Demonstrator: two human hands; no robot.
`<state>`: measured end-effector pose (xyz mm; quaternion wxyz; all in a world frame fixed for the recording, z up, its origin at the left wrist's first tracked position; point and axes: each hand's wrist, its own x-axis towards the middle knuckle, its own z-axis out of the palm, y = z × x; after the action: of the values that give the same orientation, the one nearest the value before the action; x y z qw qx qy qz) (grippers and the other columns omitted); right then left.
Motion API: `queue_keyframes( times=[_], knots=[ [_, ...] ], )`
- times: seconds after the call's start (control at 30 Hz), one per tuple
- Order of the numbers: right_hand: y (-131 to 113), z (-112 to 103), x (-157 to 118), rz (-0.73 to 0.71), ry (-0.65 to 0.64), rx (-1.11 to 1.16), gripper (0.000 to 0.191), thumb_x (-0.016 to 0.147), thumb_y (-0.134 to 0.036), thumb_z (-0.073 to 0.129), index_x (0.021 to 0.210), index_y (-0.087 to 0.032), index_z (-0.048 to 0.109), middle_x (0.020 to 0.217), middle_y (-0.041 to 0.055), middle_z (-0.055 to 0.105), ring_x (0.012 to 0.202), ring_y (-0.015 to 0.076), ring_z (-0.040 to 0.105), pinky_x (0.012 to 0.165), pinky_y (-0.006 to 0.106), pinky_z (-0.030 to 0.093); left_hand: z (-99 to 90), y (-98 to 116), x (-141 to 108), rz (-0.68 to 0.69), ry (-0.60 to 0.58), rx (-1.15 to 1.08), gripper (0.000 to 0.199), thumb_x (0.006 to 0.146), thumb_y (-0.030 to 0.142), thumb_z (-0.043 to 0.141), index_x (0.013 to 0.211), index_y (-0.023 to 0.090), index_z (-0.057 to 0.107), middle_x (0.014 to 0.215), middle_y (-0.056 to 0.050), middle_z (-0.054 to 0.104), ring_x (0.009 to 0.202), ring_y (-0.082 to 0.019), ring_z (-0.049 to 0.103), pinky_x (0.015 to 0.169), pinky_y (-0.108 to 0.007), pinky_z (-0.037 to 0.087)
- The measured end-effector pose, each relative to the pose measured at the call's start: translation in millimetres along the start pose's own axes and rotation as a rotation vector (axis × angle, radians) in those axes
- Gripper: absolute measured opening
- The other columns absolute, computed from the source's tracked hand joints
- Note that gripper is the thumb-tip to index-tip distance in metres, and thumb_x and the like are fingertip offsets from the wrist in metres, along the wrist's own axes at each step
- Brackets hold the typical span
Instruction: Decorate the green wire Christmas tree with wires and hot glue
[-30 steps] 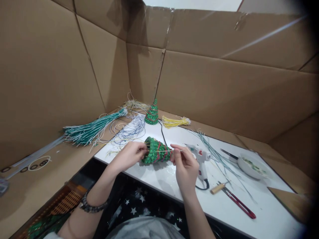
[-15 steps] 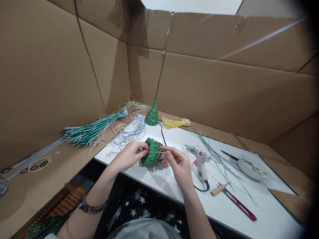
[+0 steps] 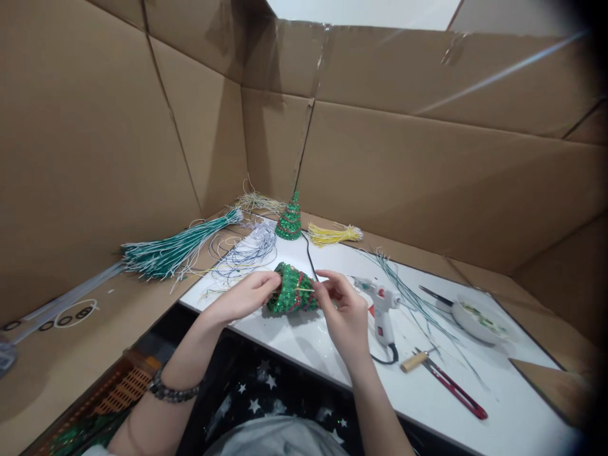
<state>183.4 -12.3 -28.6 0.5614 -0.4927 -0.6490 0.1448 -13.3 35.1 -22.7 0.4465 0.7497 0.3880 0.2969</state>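
**Held workpiece: green tinsel tree on its side**

The green tinsel tree (image 3: 291, 291) lies on its side at the near edge of the white table (image 3: 308, 345), wide base toward 9 o'clock, narrow end toward 3 o'clock. Red trim winds around it.

All positions below are read from this tree, with 12 o'clock pointing away from us.

- Our left hand (image 3: 254, 292) is at 9 o'clock, its thumb and fingers clamped on the base rim, so the tree lies just to that hand's right. We cannot tell how far the fingertips reach inside.
- Our right hand (image 3: 342, 310) is at 3 o'clock, thumb and forefinger clamped on a thin pale wire (image 3: 304, 289) along the tree's side. The tree lies to that hand's left; its narrow end is hidden by the fingers.
- At 12 o'clock, a second tinsel tree (image 3: 289, 221) stands upright.
- At 1 o'clock, we have a yellow wire bundle (image 3: 335, 234).
- At 3 o'clock, a white glue gun (image 3: 384, 310) lies beyond our right hand; a bowl (image 3: 477, 322) lies farther out.
- At 4 o'clock, we see a red-handled tool (image 3: 458, 392).
- At 10 o'clock, blue-white wires (image 3: 247, 253) spread loosely.
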Motion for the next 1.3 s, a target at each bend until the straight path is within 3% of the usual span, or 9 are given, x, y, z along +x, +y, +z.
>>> queue_keyframes(
  times=[0.13,0.37,0.5,0.67,0.83,1.03,1.3],
  knots=[
    [-2,2,1,-0.099,-0.031,-0.091,0.016,0.092,-0.025,0.057,0.106,-0.022,0.065,0.079,-0.0008,0.071,0.066,0.0121,0.065,0.063,0.023,0.051,2.7,-1,1,-0.013,-0.003,-0.039,0.041,0.094,0.055,0.042,0.073,0.020,0.043,0.067,0.005,0.037,0.060,-0.012,0.037,0.056,-0.025,0.031],
    [6,8,1,-0.356,0.022,-0.290,0.022,0.096,-0.019,0.051,0.116,-0.021,0.061,0.080,0.0015,0.071,0.069,0.0136,0.067,0.065,0.024,0.053,5.8,-9,4,-0.022,0.007,-0.097,0.045,0.091,0.060,0.047,0.075,0.019,0.048,0.069,0.005,0.037,0.061,-0.011,0.036,0.058,-0.025,0.031],
    [10,12,0,-0.434,0.051,-0.343,0.027,0.098,-0.019,0.050,0.124,-0.021,0.055,0.083,0.0026,0.070,0.071,0.0145,0.067,0.066,0.025,0.053,7.7,-11,6,-0.020,-0.033,-0.203,0.047,0.089,0.063,0.049,0.078,0.017,0.052,0.069,0.004,0.041,0.060,-0.011,0.038,0.055,-0.025,0.030],
    [13,15,-1,-0.407,0.056,-0.383,0.031,0.099,-0.019,0.047,0.129,-0.021,0.048,0.080,0.0011,0.068,0.069,0.0145,0.065,0.063,0.025,0.051,9.3,-9,6,-0.041,-0.011,-0.234,0.045,0.087,0.061,0.053,0.075,0.018,0.050,0.066,0.005,0.040,0.056,-0.010,0.036,0.052,-0.024,0.028],
    [17,21,-4,-0.319,0.078,-0.380,0.032,0.099,-0.020,0.045,0.130,-0.020,0.042,0.072,-0.0029,0.062,0.064,0.0140,0.062,0.061,0.024,0.049,8.1,-2,3,0.006,-0.071,-0.212,0.041,0.088,0.056,0.055,0.075,0.017,0.052,0.068,0.003,0.046,0.061,-0.011,0.039,0.055,-0.024,0.030],
    [16,26,-6,-0.465,0.099,-0.593,0.025,0.100,-0.017,0.040,0.125,-0.018,0.044,0.075,0.0024,0.062,0.067,0.0188,0.059,0.066,0.030,0.048,7.4,-3,2,0.010,-0.052,-0.124,0.039,0.089,0.054,0.053,0.077,0.017,0.052,0.069,0.003,0.046,0.061,-0.012,0.042,0.054,-0.024,0.031],
    [20,27,-5,-0.453,0.079,-0.572,0.018,0.099,-0.018,0.043,0.116,-0.019,0.048,0.074,0.0035,0.062,0.068,0.0217,0.058,0.066,0.032,0.047,9.1,-1,1,0.009,-0.047,-0.046,0.036,0.091,0.051,0.051,0.078,0.017,0.052,0.069,0.003,0.046,0.062,-0.012,0.041,0.057,-0.026,0.030]
  ],
)
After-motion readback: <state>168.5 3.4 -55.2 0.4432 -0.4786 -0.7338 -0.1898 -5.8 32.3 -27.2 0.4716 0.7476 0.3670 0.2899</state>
